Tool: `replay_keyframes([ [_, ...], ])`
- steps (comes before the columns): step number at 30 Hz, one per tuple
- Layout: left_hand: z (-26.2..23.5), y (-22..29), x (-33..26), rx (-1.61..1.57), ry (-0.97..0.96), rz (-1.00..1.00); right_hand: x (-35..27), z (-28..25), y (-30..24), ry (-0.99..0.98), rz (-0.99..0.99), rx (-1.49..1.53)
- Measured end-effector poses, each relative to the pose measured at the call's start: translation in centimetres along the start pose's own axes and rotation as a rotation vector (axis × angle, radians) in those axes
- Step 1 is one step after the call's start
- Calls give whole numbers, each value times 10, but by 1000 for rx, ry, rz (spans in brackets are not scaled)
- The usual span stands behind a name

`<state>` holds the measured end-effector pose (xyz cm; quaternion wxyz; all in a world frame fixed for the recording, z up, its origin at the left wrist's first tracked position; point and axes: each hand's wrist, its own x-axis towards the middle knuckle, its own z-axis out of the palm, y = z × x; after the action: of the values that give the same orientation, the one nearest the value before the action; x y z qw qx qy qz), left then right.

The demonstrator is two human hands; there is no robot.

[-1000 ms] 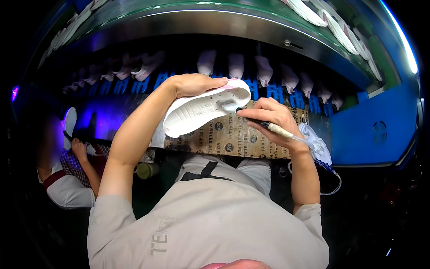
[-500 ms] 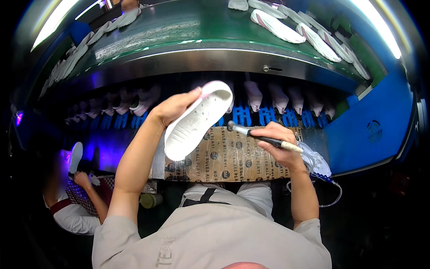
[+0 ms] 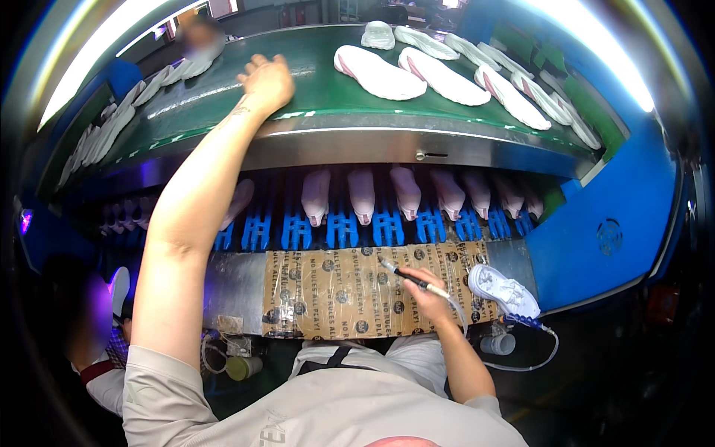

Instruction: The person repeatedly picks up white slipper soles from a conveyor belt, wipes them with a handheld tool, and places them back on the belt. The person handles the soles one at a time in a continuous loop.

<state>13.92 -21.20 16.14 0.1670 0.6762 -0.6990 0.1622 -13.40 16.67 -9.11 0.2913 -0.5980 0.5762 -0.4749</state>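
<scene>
My left hand (image 3: 267, 82) is stretched out over the green conveyor belt (image 3: 313, 82), empty, with its fingers loosely apart. To its right on the belt lies a white shoe sole (image 3: 378, 73), and beside it another sole with a pink stripe (image 3: 445, 77). My right hand (image 3: 426, 290) is low above the cardboard-covered shelf (image 3: 335, 298). Its fingers are closed round a pen-shaped tool (image 3: 412, 278) with a metal tip, a dark grip and a pale tube trailing from it. A white shoe (image 3: 505, 292) rests on the shelf to the right of that hand.
More soles line the belt's right side (image 3: 512, 97) and far left (image 3: 112, 123). Under the belt, pale shoe uppers (image 3: 361, 195) hang above blue racks (image 3: 342, 227). A blue jointed hose (image 3: 525, 322) and a clear cup (image 3: 497, 344) sit at right. Another person (image 3: 104, 372) works at left.
My left hand has let go of the white sole, which now lies on the belt, and is empty farther up and left. My right hand has lowered with the tool. The view has shifted.
</scene>
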Motion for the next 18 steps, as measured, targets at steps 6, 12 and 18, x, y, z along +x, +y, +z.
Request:
replay_keyframes([
  [6, 51, -125, 81, 111, -205, -183, 4, 20, 28, -5, 99, 101],
  [12, 86, -205, 142, 446, -172, -201, -7, 42, 63, 71, 155, 69],
  [18, 106, -274, 202, 523, -208, 220, -8, 44, 67, 61, 123, 118],
])
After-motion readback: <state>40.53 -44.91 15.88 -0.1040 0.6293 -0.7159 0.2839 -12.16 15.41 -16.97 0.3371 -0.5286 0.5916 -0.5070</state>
